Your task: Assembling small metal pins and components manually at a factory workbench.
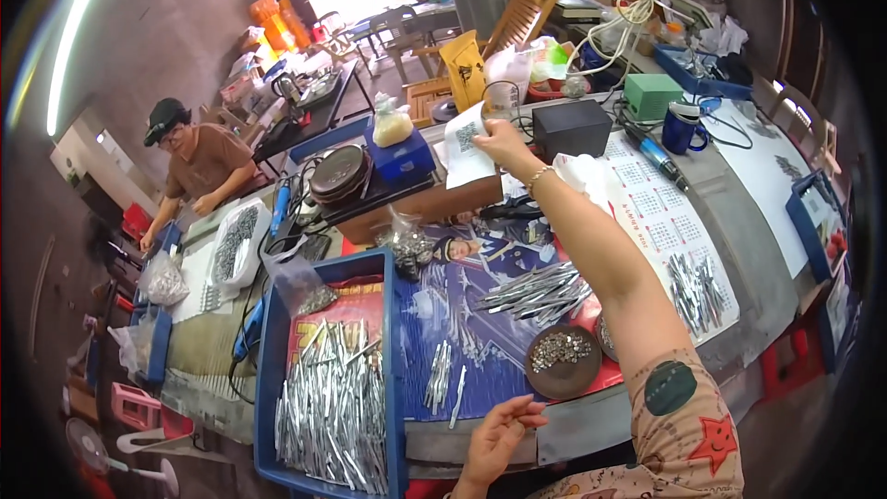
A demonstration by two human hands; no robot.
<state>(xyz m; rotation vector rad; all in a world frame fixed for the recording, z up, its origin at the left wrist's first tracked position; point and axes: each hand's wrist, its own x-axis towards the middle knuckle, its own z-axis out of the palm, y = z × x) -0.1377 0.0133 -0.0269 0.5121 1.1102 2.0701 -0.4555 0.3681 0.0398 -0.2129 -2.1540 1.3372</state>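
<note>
My right hand (506, 146) reaches far across the workbench, its fingers closed on a white paper sheet (468, 159) printed with a square code. The sheet hangs upright beside a blue box. Close to the bench's front edge, my left hand (499, 436) is empty, its fingers loosely bent and apart. Just beyond it sit a brown round dish (565, 381) of small metal pieces and a few thin silvery strips (439, 379). A larger bundle of silvery strips (536, 293) lies below my right forearm. To the left, a blue tray (397, 388) holds many more strips.
A calendar sheet (637, 194) with strips on it lies at right, near a blue mug (682, 129) and a dark box (570, 127). A co-worker (203, 162) sits at far left, beside a white tub (215, 263) of metal parts. A blue-handled tool (658, 159) rests at right.
</note>
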